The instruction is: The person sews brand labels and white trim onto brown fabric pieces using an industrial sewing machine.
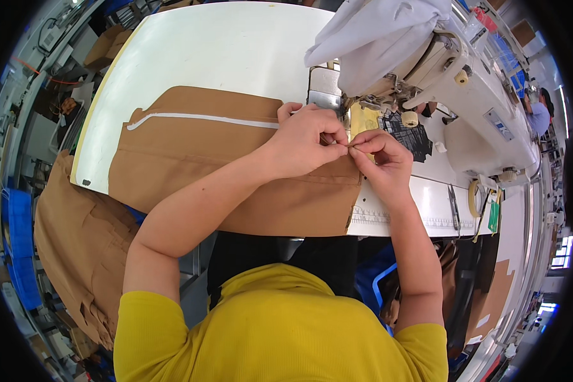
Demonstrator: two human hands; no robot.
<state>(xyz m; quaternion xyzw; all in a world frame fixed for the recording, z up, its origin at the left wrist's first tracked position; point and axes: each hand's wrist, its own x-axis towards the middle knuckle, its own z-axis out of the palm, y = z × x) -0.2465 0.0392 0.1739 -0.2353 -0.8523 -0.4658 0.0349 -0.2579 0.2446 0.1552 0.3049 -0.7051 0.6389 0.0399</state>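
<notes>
Fingertips [358, 157] of our left hand [307, 140] and right hand [387, 164] pinch closed on what seems the far right corner of the brown fabric [267, 204], presumably to control that small spot; we spread it, nearer than the sewing machine [484, 114], across the white table [223, 44], which likely bears its weight.
</notes>
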